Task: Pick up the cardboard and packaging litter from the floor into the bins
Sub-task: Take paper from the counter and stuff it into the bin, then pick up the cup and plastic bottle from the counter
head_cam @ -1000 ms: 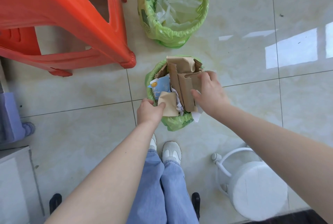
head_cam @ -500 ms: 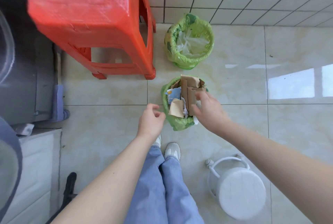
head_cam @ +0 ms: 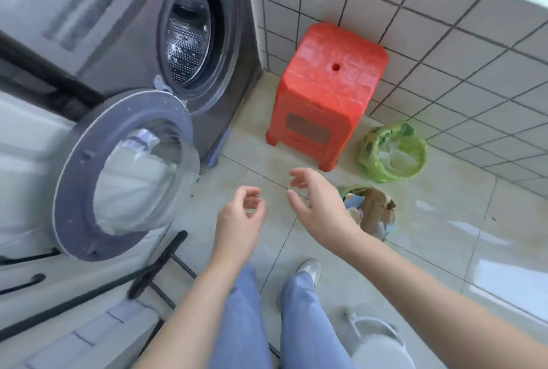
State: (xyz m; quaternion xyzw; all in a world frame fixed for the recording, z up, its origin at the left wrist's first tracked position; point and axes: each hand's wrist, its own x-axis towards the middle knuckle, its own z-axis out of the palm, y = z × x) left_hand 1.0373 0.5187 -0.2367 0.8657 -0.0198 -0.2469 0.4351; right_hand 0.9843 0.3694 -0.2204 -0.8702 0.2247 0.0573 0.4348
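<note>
a moment ago both my hands were down at the near bin, pressing cardboard into it; now they have come away and hang in the air in front of me, holding nothing. my left hand (head_cam: 241, 217) has its fingers (head_cam: 252, 192) loosely curled with nothing between them, and my right hand (head_cam: 318, 205) has its fingers spread and relaxed, well clear of the bin. my view has also lifted and swung left, so the washer (head_cam: 124, 42) with its open door (head_cam: 124, 172) and the red stool (head_cam: 326, 86) now fill the upper half. the cardboard (head_cam: 375, 210) sits inside the near bin (head_cam: 353, 189), standing up above its rim and partly hidden behind my right forearm; the far bin (head_cam: 391, 153), just right of the stool, holds only clear plastic as far as i can tell. the floor (head_cam: 444, 205) that i can see between the washer, the stool and the bins shows no loose litter, so i judge that this load is in and the task is near its end, though the tiles behind me are out of sight.
</note>
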